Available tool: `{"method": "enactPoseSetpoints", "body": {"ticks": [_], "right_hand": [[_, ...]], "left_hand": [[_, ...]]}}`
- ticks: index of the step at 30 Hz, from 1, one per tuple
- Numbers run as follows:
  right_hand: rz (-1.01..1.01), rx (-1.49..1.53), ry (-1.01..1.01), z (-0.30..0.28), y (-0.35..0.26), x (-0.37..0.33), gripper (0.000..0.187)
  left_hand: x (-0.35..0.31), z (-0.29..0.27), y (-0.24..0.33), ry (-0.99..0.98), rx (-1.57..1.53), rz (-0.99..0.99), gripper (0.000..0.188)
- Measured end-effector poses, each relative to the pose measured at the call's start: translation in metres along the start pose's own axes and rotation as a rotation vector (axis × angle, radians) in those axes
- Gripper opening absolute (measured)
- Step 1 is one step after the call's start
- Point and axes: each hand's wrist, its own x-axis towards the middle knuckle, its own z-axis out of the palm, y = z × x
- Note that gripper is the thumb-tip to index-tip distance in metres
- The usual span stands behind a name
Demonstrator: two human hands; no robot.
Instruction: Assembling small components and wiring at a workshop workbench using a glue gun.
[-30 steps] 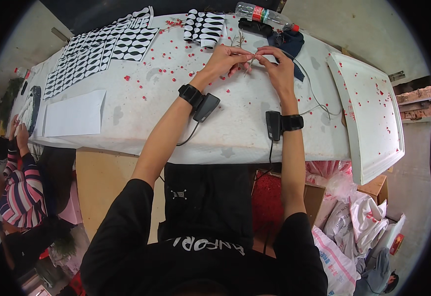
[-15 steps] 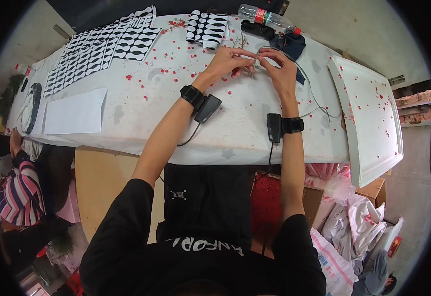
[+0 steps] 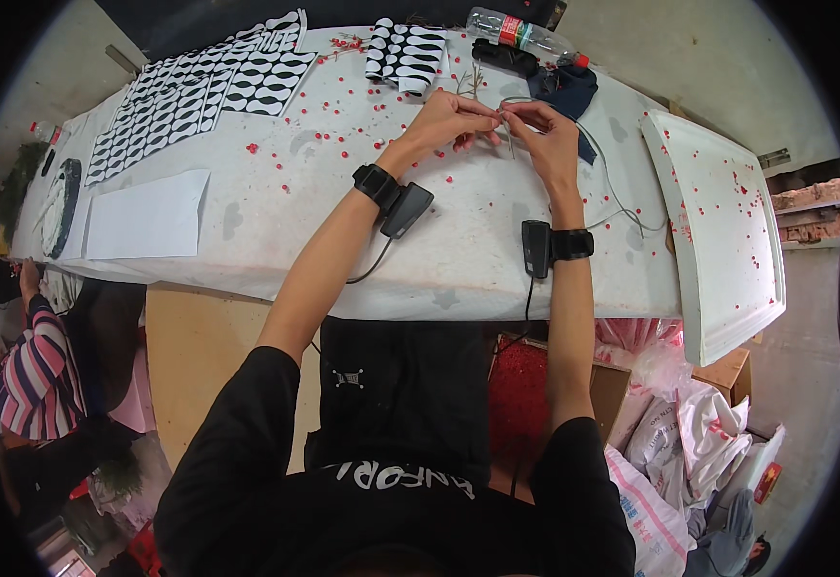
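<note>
Over the far part of the white-covered table, my left hand (image 3: 451,125) and my right hand (image 3: 547,139) meet fingertip to fingertip. Both are closed in a pinch on a thin brown branched twig (image 3: 475,81). Its forked tips stick out beyond my left fingers, and its stem shows below the fingertips. The exact grip point is hidden by my fingers. A thin grey wire (image 3: 615,183) curves from beside my right fingers down to the right across the table; whether I hold its end, I cannot tell. Small red berries (image 3: 345,154) lie scattered around my left hand.
Patterned black-and-white sheets (image 3: 175,101), a folded piece (image 3: 404,56) and white paper (image 3: 149,216) lie on the table (image 3: 343,274). A plastic bottle (image 3: 526,37), black case (image 3: 503,58) and dark cloth (image 3: 566,91) sit behind. A white tray (image 3: 713,221) stands right. Another person (image 3: 40,375) is at left.
My fingertips have shifted slightly on the twig, and its stem below them now points more straight down. The forearms have hardly moved.
</note>
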Motion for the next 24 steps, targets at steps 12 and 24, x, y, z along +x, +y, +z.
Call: {"method": "enactPoseSetpoints", "body": {"ticks": [12,24], "right_hand": [[0.053,-0.017,-0.007,0.0003,-0.0088,-0.0024,0.015],[0.062,-0.051,-0.035,-0.0004,-0.0062,-0.0020,0.018]], "left_hand": [[-0.0008,0.0024,0.0016,0.025,0.022,-0.031,0.018],[-0.0013,0.0018,-0.0013,0.038,0.069,0.004,0.017]]}}
